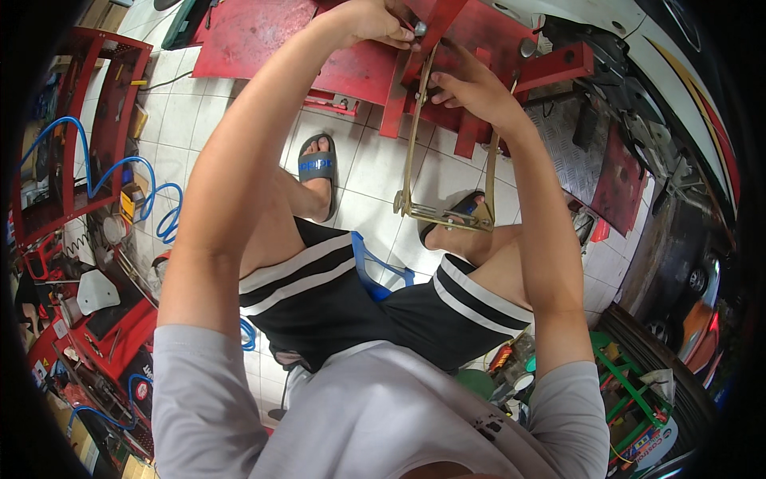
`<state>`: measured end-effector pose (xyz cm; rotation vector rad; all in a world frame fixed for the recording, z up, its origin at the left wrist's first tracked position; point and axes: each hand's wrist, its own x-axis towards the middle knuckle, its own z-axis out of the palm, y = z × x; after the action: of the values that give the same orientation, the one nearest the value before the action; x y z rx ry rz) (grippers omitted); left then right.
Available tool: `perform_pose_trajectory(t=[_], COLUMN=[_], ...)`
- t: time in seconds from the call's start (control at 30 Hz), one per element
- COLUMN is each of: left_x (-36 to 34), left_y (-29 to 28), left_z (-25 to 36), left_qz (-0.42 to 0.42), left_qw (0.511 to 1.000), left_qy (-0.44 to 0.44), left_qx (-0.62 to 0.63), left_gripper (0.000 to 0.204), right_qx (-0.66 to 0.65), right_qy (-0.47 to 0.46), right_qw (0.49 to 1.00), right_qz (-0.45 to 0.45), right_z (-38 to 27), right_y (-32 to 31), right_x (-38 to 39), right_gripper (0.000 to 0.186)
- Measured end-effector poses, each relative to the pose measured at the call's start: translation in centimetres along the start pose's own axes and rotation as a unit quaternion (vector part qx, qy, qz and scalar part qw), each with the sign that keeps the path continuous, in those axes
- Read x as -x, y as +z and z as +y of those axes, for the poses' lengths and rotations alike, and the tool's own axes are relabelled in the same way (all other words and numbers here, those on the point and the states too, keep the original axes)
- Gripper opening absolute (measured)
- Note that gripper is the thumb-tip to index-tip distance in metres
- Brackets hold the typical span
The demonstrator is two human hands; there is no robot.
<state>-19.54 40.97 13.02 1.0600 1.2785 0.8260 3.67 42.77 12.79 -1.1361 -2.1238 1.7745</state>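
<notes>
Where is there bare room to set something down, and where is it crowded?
Bare room: the red table between the green case and the left forearm; the white floor tiles between the left sandal and the metal frame. Crowded: around the left hand and right hand, among the frame and red bars, and the lower-left red bench, strewn with parts.

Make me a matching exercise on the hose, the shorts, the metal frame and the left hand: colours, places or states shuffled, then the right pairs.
Things
1. Hose
2. Shorts
3. Metal frame
4. Left hand

Descriptions
A. Yellowish, with two long arms joined by a crossbar
B. Fingers beside a small silver part
C. Blue, looping on the left side of the picture
D. Black with white stripes

Right pairs: 1-C, 2-D, 3-A, 4-B
</notes>
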Motion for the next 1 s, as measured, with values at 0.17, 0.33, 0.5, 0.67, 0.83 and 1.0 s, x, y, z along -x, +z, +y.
perform_pose_trajectory(t=[0.17,0.33,0.5,0.67,0.83,1.0], left_x=[1.6,2.0,0.9,-1.0,-2.9,-7.6], left_y=[1.1,2.0,2.4,1.7,1.6,-0.3], left_z=[2.5,1.3,0.3,-0.3,-1.1,-7.1], left_qz=[0.023,0.085,0.13,0.139,0.142,0.09], left_qw=[0.983,0.967,0.972,0.965,0.98,0.974], left_qy=[0.028,0.136,0.119,0.075,-0.042,-0.161], left_qx=[-0.181,-0.2,-0.156,-0.207,-0.132,0.128], left_gripper=[0.019,0.012,0.018,0.025,0.022,0.02], right_qx=[-0.056,-0.063,-0.044,-0.021,-0.021,-0.012], right_qy=[0.027,0.024,0.021,0.022,0.017,0.013], right_qw=[0.998,0.998,0.999,0.999,1.0,1.0], right_qz=[0.006,0.003,0.007,0.015,0.015,0.009], right_z=[-0.3,-0.1,0.0,0.0,0.2,0.0], right_y=[0.6,0.8,0.8,1.0,0.9,1.1], right_x=[0.6,0.3,0.0,0.0,0.3,0.2], right_gripper=[0.081,0.082,0.08,0.081,0.083,0.084])
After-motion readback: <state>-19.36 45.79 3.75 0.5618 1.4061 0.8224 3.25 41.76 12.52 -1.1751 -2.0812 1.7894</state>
